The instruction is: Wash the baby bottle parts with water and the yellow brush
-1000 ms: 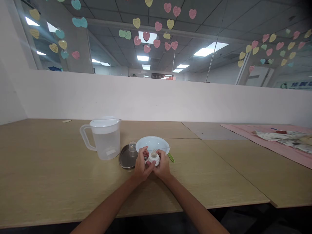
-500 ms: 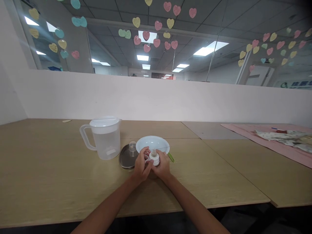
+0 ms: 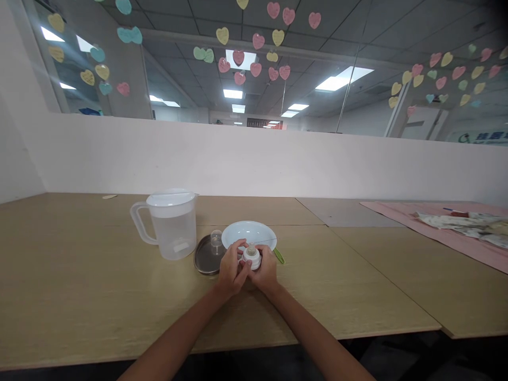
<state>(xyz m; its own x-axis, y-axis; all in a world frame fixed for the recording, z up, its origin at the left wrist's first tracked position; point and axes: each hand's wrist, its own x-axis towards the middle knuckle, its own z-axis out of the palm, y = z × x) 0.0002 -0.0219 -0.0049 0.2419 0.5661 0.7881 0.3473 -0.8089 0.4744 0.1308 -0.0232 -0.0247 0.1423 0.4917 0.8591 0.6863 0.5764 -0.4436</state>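
Between my hands is a baby bottle [image 3: 251, 258], its translucent teat and white collar facing up; the body below is hidden by my fingers. My left hand [image 3: 230, 270] is closed around its left side, thumb on the front of the collar. From the right, my right hand [image 3: 266, 270] wraps the other side, fingers mostly hidden. Just behind is a white bowl [image 3: 238, 228]. A clear dome cap [image 3: 216, 241] stands on a round dark metal tray [image 3: 203, 260] left of my hands. By the bowl's right edge, a green handle [image 3: 280, 256] shows; its other end is hidden.
A translucent lidded pitcher [image 3: 174, 230] stands left of the tray. On the far right, a pink cloth [image 3: 389, 212] carries patterned fabric [image 3: 456, 221]. A white wall [image 3: 238, 159] borders the wooden table [image 3: 119, 296] at the back.
The teat looks slightly lower and more pressed toward the collar than before, and the bottle is turned or tilted a little. Both hands keep their hold in nearly the same place.
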